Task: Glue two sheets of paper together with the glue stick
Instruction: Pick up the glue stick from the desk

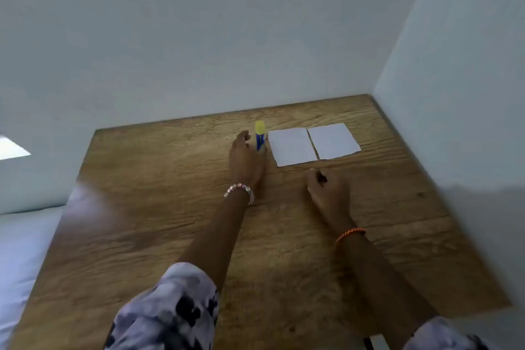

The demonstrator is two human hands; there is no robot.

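The glue stick (259,135) stood upright on the table (159,207), blue body and yellow cap, just left of two white sheets (312,144) lying side by side near the far corner. The left hand (246,160) had reached it: the thumb lay against the base on the near side and the fingers curved round the far side, but whether they had closed on it or only touched it could not be told. The right hand (329,192) rested on the wood just short of the sheets, fingers loosely curled and holding nothing.

The likeliest slip seemed a toppled stick; a tall, narrow tube gripped low could tip and roll toward the paper. The cap was on, so it probably needed the idle hand. Neither sheet was held down, and a brush from the wrist might shift them out of line.
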